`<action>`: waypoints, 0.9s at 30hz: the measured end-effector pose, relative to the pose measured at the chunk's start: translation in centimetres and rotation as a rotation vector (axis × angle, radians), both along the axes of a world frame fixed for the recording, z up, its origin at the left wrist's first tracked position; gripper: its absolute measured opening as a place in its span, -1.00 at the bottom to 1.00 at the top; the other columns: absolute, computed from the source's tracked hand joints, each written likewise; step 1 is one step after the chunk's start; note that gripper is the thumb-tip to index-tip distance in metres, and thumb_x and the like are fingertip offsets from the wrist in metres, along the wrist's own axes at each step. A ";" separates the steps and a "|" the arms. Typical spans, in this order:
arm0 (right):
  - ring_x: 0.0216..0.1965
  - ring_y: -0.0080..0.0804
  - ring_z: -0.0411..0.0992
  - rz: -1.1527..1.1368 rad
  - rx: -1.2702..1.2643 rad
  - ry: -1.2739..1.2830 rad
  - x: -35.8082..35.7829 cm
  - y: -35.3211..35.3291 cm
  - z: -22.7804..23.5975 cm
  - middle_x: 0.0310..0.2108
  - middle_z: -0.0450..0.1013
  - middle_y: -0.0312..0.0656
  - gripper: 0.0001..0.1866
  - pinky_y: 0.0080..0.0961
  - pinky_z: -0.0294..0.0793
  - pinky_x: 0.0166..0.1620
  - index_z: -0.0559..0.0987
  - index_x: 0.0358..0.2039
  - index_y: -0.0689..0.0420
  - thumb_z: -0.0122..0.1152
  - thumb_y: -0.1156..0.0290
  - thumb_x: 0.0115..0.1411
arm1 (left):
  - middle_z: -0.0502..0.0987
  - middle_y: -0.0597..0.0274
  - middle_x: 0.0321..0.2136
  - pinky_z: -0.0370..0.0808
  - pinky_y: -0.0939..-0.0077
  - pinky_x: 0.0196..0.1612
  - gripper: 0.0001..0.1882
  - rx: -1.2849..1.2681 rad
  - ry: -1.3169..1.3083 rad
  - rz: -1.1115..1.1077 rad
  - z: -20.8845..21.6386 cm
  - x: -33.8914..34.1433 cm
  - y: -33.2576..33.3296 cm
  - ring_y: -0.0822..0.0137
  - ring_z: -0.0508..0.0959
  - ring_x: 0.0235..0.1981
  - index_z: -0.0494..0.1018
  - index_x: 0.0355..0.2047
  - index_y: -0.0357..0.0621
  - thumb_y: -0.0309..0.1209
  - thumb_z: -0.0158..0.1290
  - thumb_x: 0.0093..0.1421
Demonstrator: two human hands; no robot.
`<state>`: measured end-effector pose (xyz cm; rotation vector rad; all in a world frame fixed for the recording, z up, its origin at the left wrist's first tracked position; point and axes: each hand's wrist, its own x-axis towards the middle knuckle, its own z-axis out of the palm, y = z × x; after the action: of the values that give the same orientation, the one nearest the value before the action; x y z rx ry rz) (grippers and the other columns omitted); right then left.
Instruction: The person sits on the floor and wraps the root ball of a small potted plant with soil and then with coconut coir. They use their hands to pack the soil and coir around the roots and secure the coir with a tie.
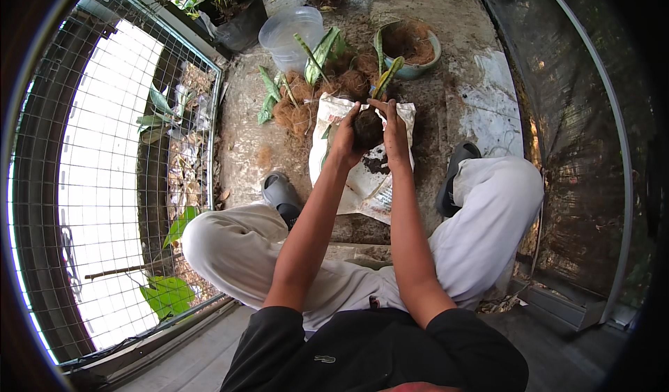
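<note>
My left hand [344,138] and my right hand [395,135] are closed around a dark ball of soil [367,130], one on each side. Beneath them lies a white woven sack [354,191] with printing on it, and loose dark soil [377,164] is scattered across it. Slender yellow-green leaves [388,75] rise just beyond my fingertips; whether they grow from the soil ball, I cannot tell. Past the sack's far left edge sit several balls of brown coir fibre [293,115]. Green variegated leaves [323,54] stand or lean among them.
A clear plastic tub [282,47] stands behind the fibre balls. To its right is a greenish round pot [426,66] with brown fibre inside. A black-bagged plant [240,24] is at the far left. Wire mesh [111,183] borders the left side, dark netting [578,120] the right.
</note>
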<state>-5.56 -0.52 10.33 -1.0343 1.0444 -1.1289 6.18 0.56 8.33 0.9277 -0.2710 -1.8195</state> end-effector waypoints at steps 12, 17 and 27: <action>-0.34 -0.40 0.51 -0.072 0.518 -0.973 1.7 0.4 -5.2 -0.32 0.53 -0.23 -0.63 -0.46 0.51 -0.17 0.52 -0.12 0.10 -0.01 0.07 0.31 | 0.44 -0.09 -0.07 0.22 0.25 0.15 -0.24 0.220 -1.040 0.178 1.9 -3.1 -0.7 0.14 0.38 0.07 0.37 0.08 -0.20 0.24 -0.33 0.29; -0.04 -0.36 0.41 0.148 0.413 -1.177 1.1 0.3 -6.4 -0.04 0.43 -0.23 -0.57 -0.36 0.41 0.04 0.44 0.01 0.03 -0.03 0.01 0.29 | 0.40 -0.06 0.02 0.18 0.13 0.20 -0.56 -0.767 -1.651 0.102 4.6 -2.5 0.7 -0.04 0.34 0.11 0.43 0.01 -0.15 -0.11 -0.11 0.30; 0.01 -0.39 0.37 -0.030 0.456 -0.925 0.0 -0.4 -16.8 0.00 0.40 -0.24 -0.58 -0.43 0.36 0.09 0.43 0.03 0.00 -0.20 0.04 0.35 | 0.52 -0.10 -0.14 0.31 0.12 0.17 -0.73 -1.052 -1.706 0.048 0.8 -4.2 1.7 -0.05 0.46 -0.02 0.46 -0.18 -0.35 -0.44 -0.05 0.18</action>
<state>-5.57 -0.92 -6.45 -0.0758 0.5105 -1.1347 1.99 2.28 9.08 1.3405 -1.9304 -0.1794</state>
